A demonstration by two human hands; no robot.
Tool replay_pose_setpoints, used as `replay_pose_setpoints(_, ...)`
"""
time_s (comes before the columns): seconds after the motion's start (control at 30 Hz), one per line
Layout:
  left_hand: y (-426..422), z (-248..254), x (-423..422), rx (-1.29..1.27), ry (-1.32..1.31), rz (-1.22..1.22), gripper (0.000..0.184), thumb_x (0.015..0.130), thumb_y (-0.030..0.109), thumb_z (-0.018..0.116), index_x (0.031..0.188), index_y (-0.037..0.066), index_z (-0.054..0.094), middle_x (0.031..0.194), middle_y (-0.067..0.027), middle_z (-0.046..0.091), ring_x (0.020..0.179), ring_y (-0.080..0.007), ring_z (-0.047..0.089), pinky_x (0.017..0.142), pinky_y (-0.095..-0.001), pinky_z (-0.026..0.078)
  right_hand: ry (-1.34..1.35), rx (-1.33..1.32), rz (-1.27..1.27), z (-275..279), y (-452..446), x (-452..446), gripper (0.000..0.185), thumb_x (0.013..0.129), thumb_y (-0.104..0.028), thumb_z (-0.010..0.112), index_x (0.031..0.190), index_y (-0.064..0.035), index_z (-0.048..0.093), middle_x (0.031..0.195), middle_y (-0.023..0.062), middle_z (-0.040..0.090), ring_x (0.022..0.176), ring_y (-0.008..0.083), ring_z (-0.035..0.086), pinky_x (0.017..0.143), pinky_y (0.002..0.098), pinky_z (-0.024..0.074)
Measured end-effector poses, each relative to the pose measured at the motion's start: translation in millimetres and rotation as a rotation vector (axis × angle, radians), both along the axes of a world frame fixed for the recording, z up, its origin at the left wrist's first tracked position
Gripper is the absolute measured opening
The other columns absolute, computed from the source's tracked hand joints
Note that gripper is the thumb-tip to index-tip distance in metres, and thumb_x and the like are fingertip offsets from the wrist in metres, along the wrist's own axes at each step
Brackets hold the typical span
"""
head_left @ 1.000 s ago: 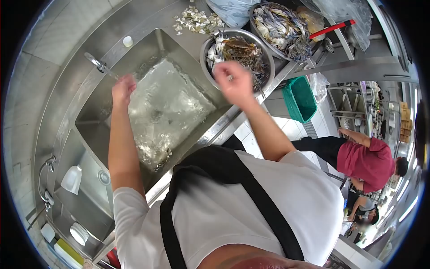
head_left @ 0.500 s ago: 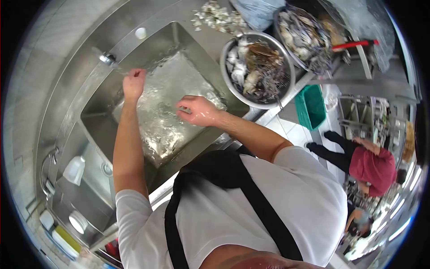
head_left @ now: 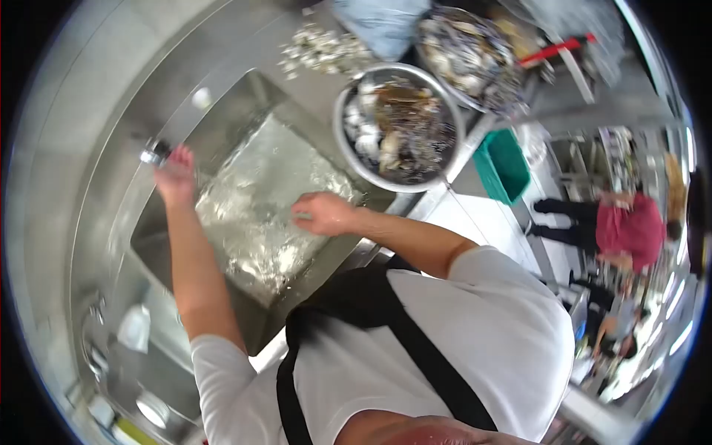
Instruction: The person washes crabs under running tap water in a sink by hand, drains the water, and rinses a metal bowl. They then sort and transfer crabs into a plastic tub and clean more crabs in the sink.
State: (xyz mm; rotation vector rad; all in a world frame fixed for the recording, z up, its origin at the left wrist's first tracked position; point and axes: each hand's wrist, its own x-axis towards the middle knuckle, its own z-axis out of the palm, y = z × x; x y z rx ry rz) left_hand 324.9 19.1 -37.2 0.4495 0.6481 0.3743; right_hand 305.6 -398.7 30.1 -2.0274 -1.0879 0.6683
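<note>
My left hand [head_left: 175,176] is beside a metal tap [head_left: 155,152] at the back rim of a steel sink [head_left: 152,248]. Blur hides whether its fingers touch the tap. Rippling clear water [head_left: 256,196] lies in the sink. Over the water, towards the near right side, hangs my right hand [head_left: 324,213], fingers loosely curled with a gap by the thumb and nothing visible in them. A round metal bowl [head_left: 342,152] stands on the counter right of the sink, holding what looks like white and brown cuttlefish or squid pieces [head_left: 404,122].
A second bowl of seafood [head_left: 471,55], a heap of pale scraps [head_left: 322,50] and a bluish plastic bag [head_left: 382,22] sit farther back. A green bin [head_left: 502,167] stands on the tiled floor. A person in a red shirt [head_left: 630,231] is off to the right.
My left hand has moved left to the tap from over the sink's edge. My right hand stays above the water. The whole view has shifted a little.
</note>
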Motion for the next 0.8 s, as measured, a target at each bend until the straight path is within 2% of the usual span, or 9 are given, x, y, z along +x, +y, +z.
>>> replay_pose_setpoints(0.27, 19.5, -18.4, 12.4, 0.070, 0.017, 0.121, 0.049, 0.098, 0.039, 0.052, 0.118, -0.006, 0.052, 0.113, -0.0187, 0.064, 0.096, -0.0323, 0.065, 0.092, -0.0443, 0.054, -0.012, -0.049, -0.041, -2.0, -4.5, 4.6, 0.030, 0.087, -0.033, 0.061, 0.097, -0.0050, 0.066, 0.095, 0.0172, 0.063, 0.090, 0.0388, 0.063, 0.081, 0.0465, 0.0507)
replay_pose_setpoints(0.37, 24.3, -31.0, 17.8, 0.400, 0.147, 0.188, 0.048, 0.095, 0.043, 0.056, 0.106, -0.004, 0.062, 0.104, -0.0207, 0.068, 0.088, -0.0307, 0.068, 0.082, -0.0429, 0.056, -0.009, -0.024, -0.038, -8.5, -8.8, 4.2, 0.030, 0.087, -0.033, 0.061, 0.097, -0.0050, 0.066, 0.096, 0.0170, 0.063, 0.090, 0.0384, 0.063, 0.081, 0.0462, 0.0507)
replay_pose_setpoints(0.47, 32.3, -26.7, 22.8, 0.885, 0.629, 0.153, 0.039, 0.094, 0.030, 0.061, 0.119, 0.001, 0.059, 0.111, -0.0177, 0.067, 0.098, -0.0321, 0.066, 0.088, -0.0461, 0.053, -0.013, -0.038, -0.021, -5.6, -11.4, 0.9, 0.031, 0.087, -0.033, 0.061, 0.099, -0.0052, 0.066, 0.096, 0.0169, 0.063, 0.091, 0.0383, 0.063, 0.081, 0.0460, 0.0506)
replay_pose_setpoints(0.53, -37.4, 59.5, 13.2, 1.623, 1.376, -0.116, 0.027, 0.090, 0.025, 0.062, 0.103, 0.002, 0.069, 0.097, -0.0180, 0.071, 0.091, -0.0315, 0.069, 0.083, -0.0434, 0.053, -0.025, -0.011, -0.029, -4.9, -12.3, 0.4, 0.030, 0.087, -0.033, 0.061, 0.098, -0.0050, 0.066, 0.097, 0.0170, 0.063, 0.091, 0.0383, 0.063, 0.081, 0.0461, 0.0506)
replay_pose_setpoints(0.63, -16.5, 34.0, -9.9, 1.806, 1.183, -0.148, 0.028, 0.089, 0.027, 0.061, 0.089, 0.001, 0.071, 0.084, -0.0170, 0.071, 0.082, -0.0329, 0.069, 0.077, -0.0428, 0.053, -0.049, 0.009, -0.025, 8.7, -16.0, -0.5, 0.030, 0.087, -0.032, 0.060, 0.097, -0.0049, 0.065, 0.097, 0.0171, 0.064, 0.091, 0.0384, 0.063, 0.081, 0.0463, 0.0505)
replay_pose_setpoints(0.7, -15.1, -4.9, -52.8, 1.764, 0.648, -0.392, 0.031, 0.090, 0.032, 0.060, 0.091, 0.003, 0.071, 0.089, -0.0161, 0.071, 0.083, -0.0342, 0.068, 0.075, -0.0437, 0.052, -0.077, 0.036, -0.038, 10.8, -21.8, -2.1, 0.029, 0.087, -0.032, 0.060, 0.097, -0.0049, 0.065, 0.098, 0.0173, 0.064, 0.091, 0.0384, 0.063, 0.081, 0.0466, 0.0505)
replay_pose_setpoints(0.73, -12.1, -49.8, -74.6, 2.020, 0.712, -0.697, 0.029, 0.087, 0.034, 0.065, 0.088, 0.005, 0.070, 0.089, -0.0118, 0.070, 0.080, -0.0303, 0.067, 0.071, -0.0427, 0.052, -0.094, 0.045, -0.049, 12.2, -25.4, -4.2, 0.029, 0.086, -0.031, 0.061, 0.097, -0.0050, 0.065, 0.099, 0.0174, 0.064, 0.091, 0.0383, 0.063, 0.081, 0.0470, 0.0504)
replay_pose_setpoints(0.77, -27.7, -57.1, -100.4, 2.290, 0.384, -1.295, 0.028, 0.083, 0.034, 0.070, 0.090, 0.007, 0.071, 0.092, -0.0094, 0.070, 0.081, -0.0272, 0.067, 0.073, -0.0393, 0.052, -0.093, 0.056, -0.065, 15.6, -30.9, -6.9, 0.029, 0.086, -0.031, 0.061, 0.097, -0.0050, 0.065, 0.099, 0.0174, 0.064, 0.091, 0.0383, 0.063, 0.081, 0.0470, 0.0504)
replay_pose_setpoints(0.8, -26.9, -128.5, -143.3, 1.698, 0.279, -1.148, 0.030, 0.078, 0.033, 0.076, 0.090, 0.006, 0.070, 0.090, -0.0102, 0.070, 0.083, -0.0249, 0.066, 0.077, -0.0369, 0.052, -0.117, 0.064, -0.074, 20.9, -38.8, -8.4, 0.028, 0.086, -0.031, 0.061, 0.097, -0.0053, 0.065, 0.098, 0.0173, 0.064, 0.091, 0.0382, 0.063, 0.081, 0.0473, 0.0505)
